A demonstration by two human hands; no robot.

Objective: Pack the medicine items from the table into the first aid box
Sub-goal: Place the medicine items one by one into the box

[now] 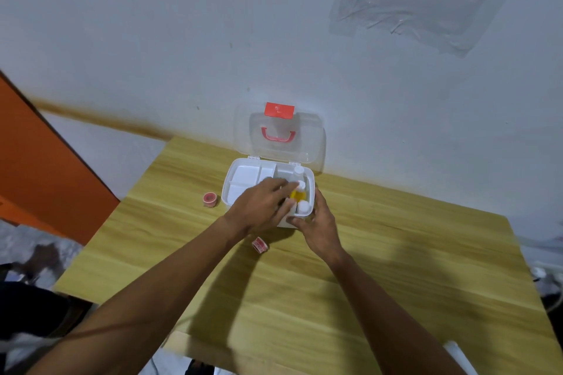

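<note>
left hand (264, 203) covers the yellow bottle (298, 194) inside the box (240, 189), grip unclear; right hand (320, 227) fingers clamp the 5 o'clock corner.

The counter (350, 298) is looking like smooth wood with pale stripes, a little shiny. The first aid box (231, 189) is looking like smooth white plastic. Its lid (307, 143) is see-through plastic, shining a bit, with a red plastic handle (277, 134) and a red clasp (279, 109). The bottle (298, 193) inside is looking like clear plastic with a white cap.
</note>
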